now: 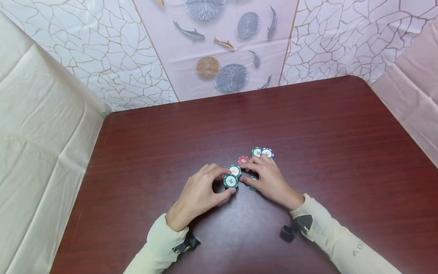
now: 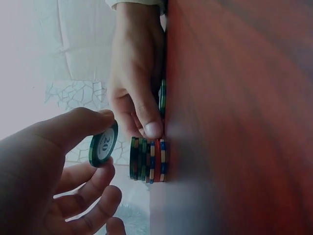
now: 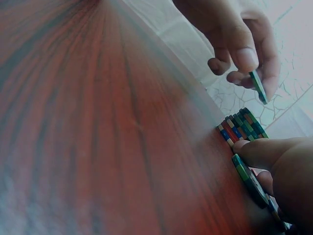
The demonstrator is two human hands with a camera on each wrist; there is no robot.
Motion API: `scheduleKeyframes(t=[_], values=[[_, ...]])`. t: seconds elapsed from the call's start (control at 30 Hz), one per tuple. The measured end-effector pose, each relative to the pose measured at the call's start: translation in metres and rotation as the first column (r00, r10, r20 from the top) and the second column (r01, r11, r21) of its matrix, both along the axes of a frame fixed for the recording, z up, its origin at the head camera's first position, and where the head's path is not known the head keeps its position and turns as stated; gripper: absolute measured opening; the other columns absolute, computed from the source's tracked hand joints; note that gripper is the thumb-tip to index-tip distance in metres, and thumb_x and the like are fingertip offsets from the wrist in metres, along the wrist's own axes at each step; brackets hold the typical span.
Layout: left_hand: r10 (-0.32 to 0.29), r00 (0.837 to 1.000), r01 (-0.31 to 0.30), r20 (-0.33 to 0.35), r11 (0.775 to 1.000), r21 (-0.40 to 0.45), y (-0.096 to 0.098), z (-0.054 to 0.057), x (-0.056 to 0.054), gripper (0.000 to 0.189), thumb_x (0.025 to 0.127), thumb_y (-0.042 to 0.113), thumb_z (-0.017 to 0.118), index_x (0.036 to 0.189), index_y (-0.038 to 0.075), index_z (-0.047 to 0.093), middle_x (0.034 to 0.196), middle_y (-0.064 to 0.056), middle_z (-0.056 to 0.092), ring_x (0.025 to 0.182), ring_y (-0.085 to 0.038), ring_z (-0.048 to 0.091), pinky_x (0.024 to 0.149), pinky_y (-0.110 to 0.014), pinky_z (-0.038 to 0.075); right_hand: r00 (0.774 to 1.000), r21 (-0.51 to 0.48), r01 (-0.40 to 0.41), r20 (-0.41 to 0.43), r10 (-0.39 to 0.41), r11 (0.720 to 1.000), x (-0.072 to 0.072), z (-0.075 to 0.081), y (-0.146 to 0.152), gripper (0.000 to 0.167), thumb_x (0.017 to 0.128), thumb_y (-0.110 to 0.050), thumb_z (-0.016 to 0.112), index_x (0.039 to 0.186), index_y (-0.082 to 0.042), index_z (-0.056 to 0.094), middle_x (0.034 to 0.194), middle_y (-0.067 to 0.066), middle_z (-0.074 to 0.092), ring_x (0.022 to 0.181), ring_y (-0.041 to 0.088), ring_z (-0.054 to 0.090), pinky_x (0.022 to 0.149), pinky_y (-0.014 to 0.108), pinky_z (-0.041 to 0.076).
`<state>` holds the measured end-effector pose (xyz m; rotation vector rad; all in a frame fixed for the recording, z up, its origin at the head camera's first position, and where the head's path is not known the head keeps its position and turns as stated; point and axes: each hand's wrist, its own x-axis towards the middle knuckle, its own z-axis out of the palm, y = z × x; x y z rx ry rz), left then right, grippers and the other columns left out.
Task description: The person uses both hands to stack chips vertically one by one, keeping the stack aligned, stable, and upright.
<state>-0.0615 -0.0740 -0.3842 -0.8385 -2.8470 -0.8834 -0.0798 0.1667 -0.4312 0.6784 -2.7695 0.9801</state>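
My left hand [image 1: 202, 188] pinches a green-edged poker chip [image 1: 230, 181] marked 20 between thumb and fingers. In the left wrist view this chip is tilted and apart from the stack of poker chips [image 2: 148, 160], which has green, blue and red edges. A green chip marked 20 tops the stack. From the right, my right hand [image 1: 272, 180] holds the stack's lower side with thumb and index finger. Partly hidden beneath that hand lies another green chip [image 1: 252, 184]. A red chip [image 1: 243, 159] lies just beyond its fingers.
Past the right hand, a green chip [image 1: 256, 152] and a blue-edged chip [image 1: 267, 152] marked 10 lie side by side. The dark red wooden table [image 1: 154, 144] extends around the hands. Patterned cloth [image 1: 232, 49] hangs behind its far edge.
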Motion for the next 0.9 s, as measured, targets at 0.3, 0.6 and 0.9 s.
scheduleKeyframes(t=[0.3, 0.6, 0.9], values=[[0.010, 0.998, -0.012, 0.060, 0.999, 0.034, 0.002, 0.002, -0.017, 0.042, 0.087, 0.045, 0.087, 0.122, 0.023, 0.077, 0.105, 0.012, 0.064, 0.091, -0.014, 0.058, 0.073, -0.029, 0.049, 1.000, 0.013, 0.007, -0.006, -0.007, 1.000, 0.002, 0.003, -0.001, 0.034, 0.087, -0.024, 0.088, 0.118, -0.013, 0.080, 0.104, -0.001, 0.070, 0.090, 0.019, 0.048, 0.082, 0.040, 0.039], [0.018, 0.995, -0.020, 0.096, 1.000, 0.014, 0.005, -0.004, -0.031, 0.041, 0.087, 0.043, 0.088, 0.122, 0.024, 0.077, 0.106, 0.011, 0.065, 0.094, -0.011, 0.058, 0.076, -0.030, 0.050, 1.000, 0.009, -0.007, -0.001, 0.007, 1.000, 0.001, 0.002, -0.002, 0.033, 0.088, -0.022, 0.087, 0.118, -0.013, 0.080, 0.105, -0.001, 0.070, 0.093, 0.019, 0.050, 0.086, 0.043, 0.041], [0.003, 0.991, -0.005, 0.137, 1.000, 0.019, 0.006, -0.008, -0.034, 0.040, 0.088, 0.041, 0.088, 0.123, 0.025, 0.076, 0.107, 0.012, 0.065, 0.095, -0.009, 0.059, 0.078, -0.030, 0.051, 1.000, 0.009, -0.001, 0.009, 0.001, 1.000, 0.001, 0.003, -0.003, 0.034, 0.088, -0.022, 0.087, 0.119, -0.012, 0.080, 0.106, 0.000, 0.070, 0.094, 0.020, 0.051, 0.086, 0.043, 0.042]])
